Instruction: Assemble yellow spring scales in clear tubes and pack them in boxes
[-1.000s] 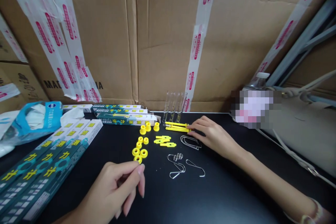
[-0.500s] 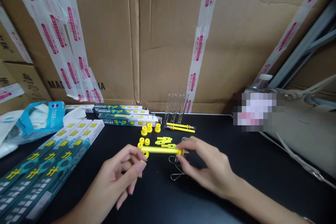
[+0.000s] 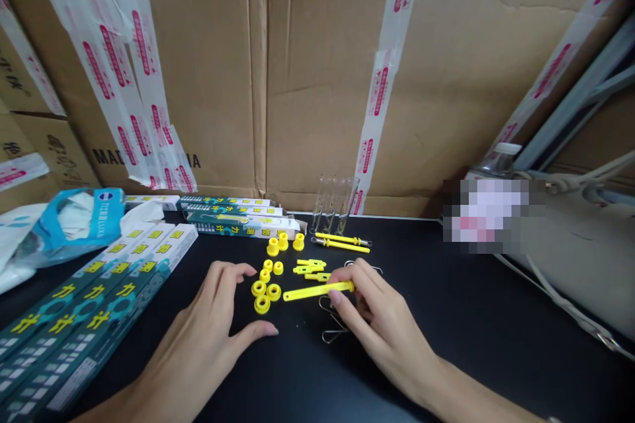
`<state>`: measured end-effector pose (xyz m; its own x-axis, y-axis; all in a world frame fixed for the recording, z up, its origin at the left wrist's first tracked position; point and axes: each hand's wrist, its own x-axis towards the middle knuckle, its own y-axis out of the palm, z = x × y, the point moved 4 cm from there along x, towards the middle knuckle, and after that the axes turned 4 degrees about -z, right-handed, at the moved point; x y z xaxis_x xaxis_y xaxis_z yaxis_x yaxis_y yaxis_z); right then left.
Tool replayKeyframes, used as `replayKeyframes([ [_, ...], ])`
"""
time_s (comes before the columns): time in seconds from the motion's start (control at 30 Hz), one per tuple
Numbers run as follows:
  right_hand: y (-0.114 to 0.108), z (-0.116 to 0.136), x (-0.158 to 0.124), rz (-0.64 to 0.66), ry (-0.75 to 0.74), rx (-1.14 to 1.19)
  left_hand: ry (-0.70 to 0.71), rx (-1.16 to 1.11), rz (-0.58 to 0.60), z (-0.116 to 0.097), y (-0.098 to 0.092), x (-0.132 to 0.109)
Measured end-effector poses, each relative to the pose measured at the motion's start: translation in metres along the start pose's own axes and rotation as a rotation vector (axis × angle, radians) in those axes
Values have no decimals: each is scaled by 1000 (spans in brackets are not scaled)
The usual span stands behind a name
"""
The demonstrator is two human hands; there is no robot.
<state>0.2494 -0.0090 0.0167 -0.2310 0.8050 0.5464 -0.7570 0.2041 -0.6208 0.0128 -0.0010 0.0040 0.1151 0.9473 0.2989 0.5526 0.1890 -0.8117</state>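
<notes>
1 yellow rod (image 3: 310, 292) is pinched between the right hand's (image 3: 384, 317) thumb and fingers, just right of 3 wide rings (image 3: 258, 295). the left hand (image 3: 208, 317) is unclenched, thumb and fingers parted, left of them. farther lie 3 small rings (image 3: 264, 275), 3 caps (image 3: 282, 242), 3 flat pieces (image 3: 309, 270), 2 other rods (image 3: 342, 246) and, far, 3 clear tubes (image 3: 328, 211).

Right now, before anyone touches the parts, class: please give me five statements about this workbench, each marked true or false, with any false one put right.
1. The right hand holds a yellow rod. True.
2. The left hand grips a clear tube. False: the left hand is open and holds nothing.
3. Clear tubes are in front of the cardboard. True.
4. The dynamometer boxes are all on the right. False: the dynamometer boxes are on the left.
5. Yellow flanged collars are near the left hand. True.
</notes>
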Motion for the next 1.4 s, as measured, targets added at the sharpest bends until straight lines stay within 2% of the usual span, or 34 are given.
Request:
replayKeyframes([
  [0.1, 1, 0, -1, -11, -6, 12, -20, 28, 43, -3, -1, 2],
  [0.27, 0, 2, -2, -31, -43, 26, 5, 70, 45, -5, 0, 1],
  [0.5, 0, 7, -1, -38, -68, 74, 38, -2, -15, 4, 7, 0],
  [0.7, 0, 9, -1, -28, -72, 85, 145, -65, -117, 3, 11, -9],
  [0.87, 2, 11, -4, 18, -154, 69, 223, -93, -38, -5, 12, -12],
  [0.93, 2, 12, -5, 34, -170, 64, 209, -87, -46, -5, 11, -11],
  [1.07, 2, 12, -4, 31, -146, 68, 93, -49, -114, 0, 8, -8],
  [1.27, 3, 12, -3, 40, -119, 70, -29, 155, 134, -7, -1, 2],
  [1.4, 2, 13, -3, 44, -135, 64, 2, 188, 145, -13, -5, 3],
])
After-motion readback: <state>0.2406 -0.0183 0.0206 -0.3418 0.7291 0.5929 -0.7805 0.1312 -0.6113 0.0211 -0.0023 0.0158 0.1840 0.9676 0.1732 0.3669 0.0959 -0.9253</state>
